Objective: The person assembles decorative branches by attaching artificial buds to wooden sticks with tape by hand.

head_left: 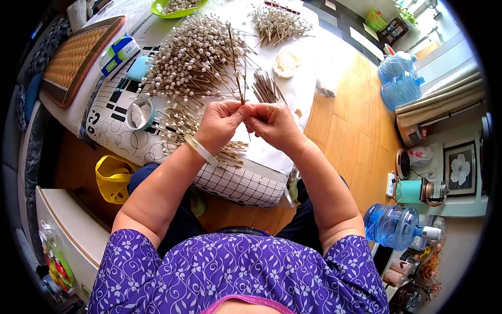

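My left hand (222, 124) and my right hand (274, 125) meet above the front of the table, fingers pinched together. Between them they grip a thin brown stem (235, 63) that points up and away; the exact grip point is hidden by the fingers. Beyond my left hand spreads a big heap of stems with white bead-like tips (185, 60). A smaller bunch of white-tipped stems (183, 118) lies beside and under my left wrist. Just past my right hand is a bundle of bare brown sticks (265, 89).
A round white tub (287, 63) and another bunch of tipped stems (277, 26) are farther back. At left stand a small cup with white tissue (139, 114), a tissue pack (120, 55) and a green bowl (175, 11). A yellow bag (112, 180) sits below the table edge.
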Demonstrator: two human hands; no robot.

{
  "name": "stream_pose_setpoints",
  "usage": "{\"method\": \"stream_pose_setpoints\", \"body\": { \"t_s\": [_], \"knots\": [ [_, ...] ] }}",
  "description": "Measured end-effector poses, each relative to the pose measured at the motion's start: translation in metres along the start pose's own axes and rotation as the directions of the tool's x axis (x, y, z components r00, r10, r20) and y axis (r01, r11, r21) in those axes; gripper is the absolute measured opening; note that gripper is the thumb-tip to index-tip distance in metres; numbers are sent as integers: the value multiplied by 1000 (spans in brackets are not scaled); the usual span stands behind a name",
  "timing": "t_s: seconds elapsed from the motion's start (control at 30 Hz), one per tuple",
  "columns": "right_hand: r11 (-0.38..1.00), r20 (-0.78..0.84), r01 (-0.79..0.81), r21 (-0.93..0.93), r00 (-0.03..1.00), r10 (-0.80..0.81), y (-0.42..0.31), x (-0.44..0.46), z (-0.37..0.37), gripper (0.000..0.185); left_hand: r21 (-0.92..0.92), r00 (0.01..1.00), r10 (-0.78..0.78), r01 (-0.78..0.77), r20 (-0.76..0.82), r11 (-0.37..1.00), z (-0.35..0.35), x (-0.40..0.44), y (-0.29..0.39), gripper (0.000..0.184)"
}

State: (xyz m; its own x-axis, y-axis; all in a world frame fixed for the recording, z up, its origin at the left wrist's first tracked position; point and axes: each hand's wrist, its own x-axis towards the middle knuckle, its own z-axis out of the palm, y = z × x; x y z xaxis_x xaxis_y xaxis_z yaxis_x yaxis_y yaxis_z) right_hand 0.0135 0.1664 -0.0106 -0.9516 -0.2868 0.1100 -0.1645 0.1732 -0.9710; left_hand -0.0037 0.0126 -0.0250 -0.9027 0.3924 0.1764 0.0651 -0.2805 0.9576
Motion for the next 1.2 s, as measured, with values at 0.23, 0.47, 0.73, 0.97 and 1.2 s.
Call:
{"method": "stream_pose_setpoints", "body": {
  "t_s": [0.23, 0.47, 0.73, 0.97, 1.2],
  "knots": [
    [998, 29, -54, -39, 998, 55, -9, -2, 4, 9, -84, 982, -166, 173, 86, 981, -14, 3, 4, 12],
    [992, 21, -2, -123, 1000, 5, -2, -2, 2, 15, -34, 996, -76, 78, 56, 996, -2, 3, 7, 17],
    [987, 44, -79, -139, 995, 86, -7, -4, 0, 12, 47, 997, -60, 58, 42, 997, -11, 4, 9, 17],
    [980, 20, -10, -197, 1000, 14, -5, -4, 2, 9, -16, 996, -83, 83, 45, 996, -8, 5, 7, 18],
    [992, 39, -120, -46, 992, 122, -6, -8, 2, 11, 91, 989, -112, 104, 93, 990, -16, 6, 7, 14]
  ]
}}
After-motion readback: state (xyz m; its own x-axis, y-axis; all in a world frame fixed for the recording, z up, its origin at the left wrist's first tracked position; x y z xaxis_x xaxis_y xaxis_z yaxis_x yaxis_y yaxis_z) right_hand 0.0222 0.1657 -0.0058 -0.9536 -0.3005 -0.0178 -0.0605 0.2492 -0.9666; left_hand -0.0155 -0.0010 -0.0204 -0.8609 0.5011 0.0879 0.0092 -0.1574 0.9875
